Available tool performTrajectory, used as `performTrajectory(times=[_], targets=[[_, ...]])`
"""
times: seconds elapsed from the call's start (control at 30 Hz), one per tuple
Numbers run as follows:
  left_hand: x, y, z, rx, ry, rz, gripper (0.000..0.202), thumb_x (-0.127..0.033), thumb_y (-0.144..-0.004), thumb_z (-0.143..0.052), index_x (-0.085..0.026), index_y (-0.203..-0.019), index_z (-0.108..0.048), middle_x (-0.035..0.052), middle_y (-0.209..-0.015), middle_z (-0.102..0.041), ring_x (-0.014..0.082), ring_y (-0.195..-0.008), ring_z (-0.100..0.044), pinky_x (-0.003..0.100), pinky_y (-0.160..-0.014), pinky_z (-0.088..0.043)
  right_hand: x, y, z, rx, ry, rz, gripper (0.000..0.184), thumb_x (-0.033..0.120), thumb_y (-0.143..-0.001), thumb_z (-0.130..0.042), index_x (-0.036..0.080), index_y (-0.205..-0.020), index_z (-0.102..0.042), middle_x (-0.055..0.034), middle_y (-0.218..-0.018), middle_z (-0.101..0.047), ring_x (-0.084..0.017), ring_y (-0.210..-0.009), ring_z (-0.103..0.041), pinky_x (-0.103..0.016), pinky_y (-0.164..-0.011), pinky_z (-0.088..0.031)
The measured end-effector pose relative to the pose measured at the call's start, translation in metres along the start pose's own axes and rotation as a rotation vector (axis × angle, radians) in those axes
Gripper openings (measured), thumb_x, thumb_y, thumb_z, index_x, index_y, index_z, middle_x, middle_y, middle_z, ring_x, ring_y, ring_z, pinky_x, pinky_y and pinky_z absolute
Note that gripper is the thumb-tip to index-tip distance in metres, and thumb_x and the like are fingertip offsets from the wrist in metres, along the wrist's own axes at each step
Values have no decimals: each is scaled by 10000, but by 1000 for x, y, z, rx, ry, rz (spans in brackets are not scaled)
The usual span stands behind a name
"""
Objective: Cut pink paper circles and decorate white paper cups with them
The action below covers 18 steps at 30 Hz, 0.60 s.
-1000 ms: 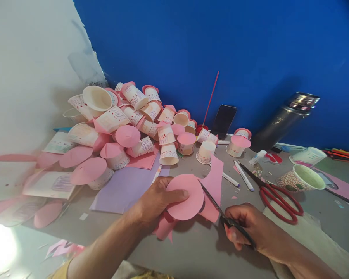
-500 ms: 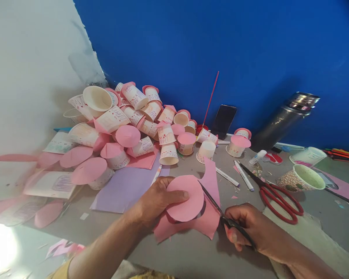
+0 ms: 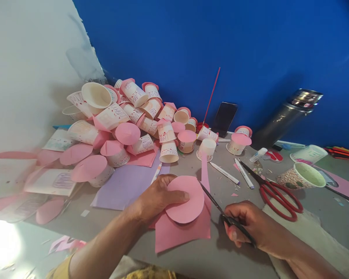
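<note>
Head view: left hand is pinching the pink disc, thumb on top, with the pink sheet under it, at the middle of the worktop's front edge. Right hand is closed around the black scissors, blades parted at the disc's right rim. Likely risk: the blades biting into the disc or nicking the thumb, because the floppy sheet is sagging.

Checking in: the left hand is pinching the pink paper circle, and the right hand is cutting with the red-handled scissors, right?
Not quite. The head view shows the right hand gripping black-handled scissors. The red-handled scissors lie untouched on the table to its right. The left hand does pinch the pink paper circle.
</note>
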<state>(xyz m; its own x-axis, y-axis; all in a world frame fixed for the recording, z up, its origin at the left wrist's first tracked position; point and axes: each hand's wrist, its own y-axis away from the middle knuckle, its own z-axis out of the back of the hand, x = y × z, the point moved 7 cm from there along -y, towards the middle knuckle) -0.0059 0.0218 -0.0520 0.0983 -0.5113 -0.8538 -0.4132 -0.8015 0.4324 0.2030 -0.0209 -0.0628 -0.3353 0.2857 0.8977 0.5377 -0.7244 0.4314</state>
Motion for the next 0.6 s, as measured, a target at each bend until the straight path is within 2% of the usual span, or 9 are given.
performTrajectory(times=[0.2, 0.6], targets=[[0, 0, -2, 44, 3, 11, 379, -381, -558, -892, -113, -750, -703, 71, -714, -696, 157, -611, -600, 259, -571, -423, -2, 0, 1, 1, -18, -21, 568, 674, -739, -793, 168, -667, -547, 15, -610, -559, -106, -584, -455, -230, -561, -324], [-1, 0, -3, 26, 28, 22, 405, -336, -526, -898, -85, -808, -753, 74, -702, -701, 164, -597, -611, 257, -549, -440, -4, 1, 0, 7, -42, -50, 526, 621, -727, -825, 164, -673, -570, 22, -617, -556, -109, -593, -464, -228, -570, -343]])
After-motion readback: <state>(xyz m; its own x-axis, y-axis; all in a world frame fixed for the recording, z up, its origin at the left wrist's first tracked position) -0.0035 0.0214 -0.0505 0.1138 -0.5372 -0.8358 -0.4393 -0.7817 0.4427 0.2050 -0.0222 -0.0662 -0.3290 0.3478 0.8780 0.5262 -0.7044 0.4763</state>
